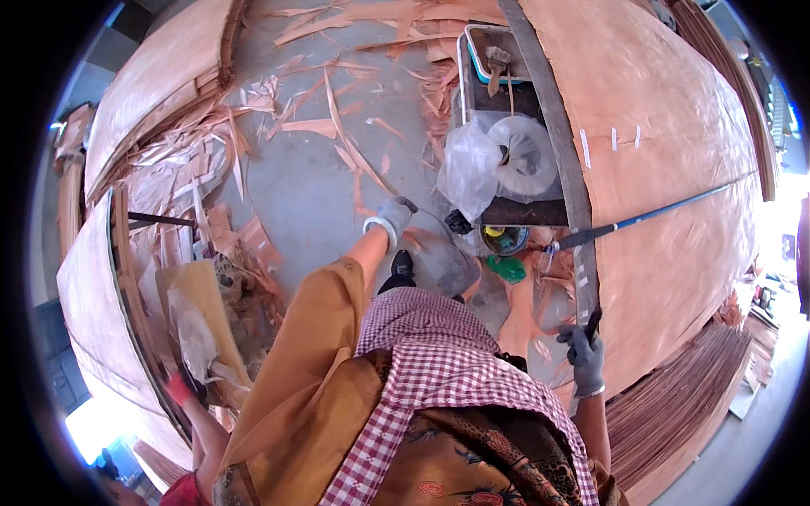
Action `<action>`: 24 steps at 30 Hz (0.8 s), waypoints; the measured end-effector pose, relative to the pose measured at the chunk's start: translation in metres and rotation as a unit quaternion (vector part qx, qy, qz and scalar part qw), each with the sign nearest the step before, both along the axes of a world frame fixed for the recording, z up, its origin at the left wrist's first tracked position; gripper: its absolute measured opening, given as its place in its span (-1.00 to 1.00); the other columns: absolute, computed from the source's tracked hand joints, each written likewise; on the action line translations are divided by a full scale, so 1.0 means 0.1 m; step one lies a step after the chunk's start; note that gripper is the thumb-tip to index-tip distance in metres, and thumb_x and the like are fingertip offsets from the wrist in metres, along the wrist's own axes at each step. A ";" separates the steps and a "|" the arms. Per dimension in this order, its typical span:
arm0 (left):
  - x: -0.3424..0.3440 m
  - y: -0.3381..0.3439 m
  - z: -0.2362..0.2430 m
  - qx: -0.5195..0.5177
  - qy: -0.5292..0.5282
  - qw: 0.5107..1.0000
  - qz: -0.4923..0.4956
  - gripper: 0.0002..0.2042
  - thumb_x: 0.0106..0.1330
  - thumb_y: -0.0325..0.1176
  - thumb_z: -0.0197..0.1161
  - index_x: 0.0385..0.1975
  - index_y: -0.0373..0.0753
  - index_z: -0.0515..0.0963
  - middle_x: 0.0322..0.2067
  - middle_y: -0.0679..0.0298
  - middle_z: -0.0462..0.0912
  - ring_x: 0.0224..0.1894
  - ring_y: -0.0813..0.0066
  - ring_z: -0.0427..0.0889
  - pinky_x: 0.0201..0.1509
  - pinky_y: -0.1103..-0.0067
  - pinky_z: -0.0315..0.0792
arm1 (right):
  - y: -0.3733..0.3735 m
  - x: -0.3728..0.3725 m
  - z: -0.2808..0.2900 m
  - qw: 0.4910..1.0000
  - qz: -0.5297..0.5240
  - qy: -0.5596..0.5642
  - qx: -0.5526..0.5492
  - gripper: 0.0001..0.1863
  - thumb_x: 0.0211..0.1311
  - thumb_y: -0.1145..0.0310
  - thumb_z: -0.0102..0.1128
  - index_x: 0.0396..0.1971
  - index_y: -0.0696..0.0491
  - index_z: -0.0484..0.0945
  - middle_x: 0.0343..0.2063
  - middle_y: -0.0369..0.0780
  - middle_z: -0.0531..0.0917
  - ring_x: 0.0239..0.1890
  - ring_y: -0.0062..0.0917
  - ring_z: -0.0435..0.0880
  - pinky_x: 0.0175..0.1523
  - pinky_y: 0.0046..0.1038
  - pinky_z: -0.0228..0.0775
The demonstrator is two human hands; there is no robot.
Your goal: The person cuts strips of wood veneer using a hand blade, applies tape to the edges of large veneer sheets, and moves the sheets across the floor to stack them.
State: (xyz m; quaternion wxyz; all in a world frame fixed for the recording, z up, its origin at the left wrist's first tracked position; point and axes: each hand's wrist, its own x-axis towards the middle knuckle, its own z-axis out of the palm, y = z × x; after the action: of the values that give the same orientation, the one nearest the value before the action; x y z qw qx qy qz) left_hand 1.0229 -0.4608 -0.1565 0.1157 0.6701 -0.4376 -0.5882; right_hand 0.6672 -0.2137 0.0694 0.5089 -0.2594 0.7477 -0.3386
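Note:
My left hand (392, 220), in a grey glove with darker fingertips, hangs over the floor left of the bench, its fingers partly apart. I see nothing clearly held in it; a thin veneer strip (344, 126) lies just beyond. At the bench's near edge my right hand (584, 358), gloved in grey too, is closed around a slim dark object (595, 324); its kind is hard to make out. Beside that hand spreads a large reddish wood veneer sheet (666, 169). A long blue rod with a dark grip (624, 224) lies across the sheet.
Left of the sheet stand a clear plastic bag (471, 164), a white-rimmed tray (498, 52) with a brush, a small tub (504, 239) and a green cloth (505, 269). Veneer scraps (312, 126) litter the floor. Stacked veneer (683, 413) is lower right; another person's arm (202, 422) is lower left.

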 end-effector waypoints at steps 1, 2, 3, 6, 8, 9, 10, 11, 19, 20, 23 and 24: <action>-0.06 -0.09 -0.08 -0.018 -0.021 1.000 0.009 -0.73 0.14 -0.54 -0.05 -0.27 -0.28 0.61 -0.38 0.16 0.60 -0.30 0.39 0.55 -0.18 0.57 0.42 | 0.00 0.08 0.03 1.000 -0.003 0.002 0.011 -0.75 0.29 0.23 0.03 -0.34 0.11 0.58 -0.56 -0.35 0.59 -0.74 -0.89 0.21 -0.65 -0.77 -0.05; -0.15 -0.20 -0.12 -0.033 -0.026 0.999 -0.013 -0.73 0.14 -0.52 -0.03 -0.25 -0.27 0.60 -0.38 0.16 0.60 -0.29 0.40 0.56 -0.17 0.57 0.41 | -0.01 0.14 0.05 1.000 -0.002 0.007 0.017 -0.75 0.29 0.24 0.03 -0.34 0.11 0.58 -0.56 -0.35 0.59 -0.74 -0.89 0.22 -0.65 -0.77 -0.05; -0.25 -0.31 -0.15 -0.064 -0.032 0.997 -0.036 -0.73 0.14 -0.50 -0.02 -0.22 -0.27 0.60 -0.39 0.16 0.60 -0.28 0.41 0.56 -0.16 0.57 0.41 | -0.01 0.19 0.07 0.999 -0.018 0.005 0.038 -0.75 0.29 0.25 0.03 -0.34 0.13 0.58 -0.55 -0.33 0.60 -0.74 -0.89 0.22 -0.65 -0.77 -0.03; -0.64 -0.62 -0.24 -0.137 -0.008 0.990 -0.031 -0.71 0.20 -0.39 0.00 -0.11 -0.20 0.56 -0.38 0.19 0.62 -0.27 0.42 0.57 -0.14 0.54 0.41 | -0.01 0.26 0.10 0.998 -0.042 -0.015 0.052 -0.74 0.28 0.25 0.04 -0.33 0.14 0.58 -0.57 -0.31 0.60 -0.75 -0.88 0.21 -0.66 -0.77 -0.02; -0.92 -0.86 -0.38 -0.088 0.045 0.994 0.037 -0.69 0.21 -0.35 0.01 -0.07 -0.18 0.55 -0.36 0.17 0.63 -0.26 0.37 0.59 -0.14 0.51 0.42 | -0.01 0.27 0.08 0.997 -0.049 -0.016 0.059 -0.74 0.27 0.25 0.05 -0.33 0.15 0.58 -0.55 -0.30 0.62 -0.75 -0.89 0.20 -0.67 -0.76 -0.04; -1.04 -0.95 -0.47 -0.062 0.071 0.993 0.073 -0.70 0.21 -0.33 0.03 -0.09 -0.18 0.55 -0.35 0.13 0.64 -0.28 0.34 0.60 -0.17 0.48 0.43 | -0.01 0.26 0.07 0.997 -0.047 -0.017 0.062 -0.74 0.27 0.25 0.05 -0.33 0.15 0.58 -0.54 -0.29 0.62 -0.76 -0.89 0.19 -0.67 -0.76 -0.05; -1.12 -1.06 -0.55 -0.067 0.112 0.987 0.097 -0.71 0.21 -0.33 0.03 -0.10 -0.19 0.54 -0.36 0.14 0.63 -0.32 0.35 0.59 -0.20 0.48 0.43 | -0.01 0.25 0.05 0.997 -0.045 -0.018 0.061 -0.74 0.27 0.25 0.05 -0.33 0.15 0.58 -0.54 -0.29 0.62 -0.76 -0.89 0.18 -0.67 -0.76 -0.07; -1.20 -1.16 -0.61 -0.044 0.149 0.980 0.122 -0.72 0.21 -0.33 0.04 -0.10 -0.19 0.53 -0.37 0.15 0.62 -0.36 0.36 0.59 -0.24 0.48 0.44 | 0.00 0.23 0.04 0.995 -0.044 -0.018 0.089 -0.76 0.26 0.28 0.06 -0.31 0.16 0.58 -0.48 -0.26 0.64 -0.69 -0.83 0.35 -0.59 -0.74 0.11; -0.98 -1.15 -0.08 -0.087 0.136 0.973 0.163 -0.87 0.19 -0.50 0.10 -0.29 -0.26 0.52 -0.42 0.24 0.57 -0.52 0.45 0.55 -0.48 0.54 0.43 | -0.09 -0.05 0.01 0.998 0.059 -0.008 0.021 -0.79 0.25 0.40 0.04 -0.29 0.24 0.54 -0.39 -0.23 0.62 -0.36 -0.62 0.59 -0.24 -0.55 0.42; -0.88 -1.11 0.07 -0.062 0.160 0.967 0.190 -0.87 0.19 -0.50 0.12 -0.28 -0.29 0.51 -0.43 0.25 0.57 -0.52 0.46 0.54 -0.49 0.56 0.43 | -0.14 -0.10 0.00 0.998 0.068 -0.015 0.011 -0.79 0.25 0.40 0.04 -0.29 0.24 0.54 -0.40 -0.23 0.62 -0.36 -0.62 0.59 -0.25 -0.55 0.43; -0.70 -1.06 0.50 -0.129 0.096 0.968 0.192 -0.85 0.21 -0.47 0.14 -0.26 -0.36 0.51 -0.43 0.28 0.57 -0.52 0.49 0.54 -0.46 0.62 0.43 | -0.38 -0.24 -0.04 0.997 0.059 -0.026 -0.041 -0.80 0.23 0.40 0.08 -0.33 0.25 0.52 -0.50 -0.28 0.57 -0.40 -0.67 0.54 -0.29 -0.59 0.40; -0.71 -1.07 0.61 -0.143 0.101 0.970 0.170 -0.84 0.21 -0.46 0.14 -0.25 -0.36 0.51 -0.43 0.27 0.57 -0.51 0.49 0.54 -0.45 0.62 0.44 | -0.48 -0.28 -0.05 0.995 0.075 -0.014 -0.063 -0.81 0.22 0.40 0.09 -0.34 0.25 0.52 -0.50 -0.29 0.56 -0.41 -0.69 0.52 -0.30 -0.60 0.38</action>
State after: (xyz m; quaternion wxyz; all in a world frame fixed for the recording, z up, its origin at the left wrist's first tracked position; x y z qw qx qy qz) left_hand 0.9521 -0.5676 -0.0955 0.3526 0.6482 -0.3828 -0.5558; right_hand 0.6394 -0.2620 0.0648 0.5257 -0.3413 0.6965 -0.3493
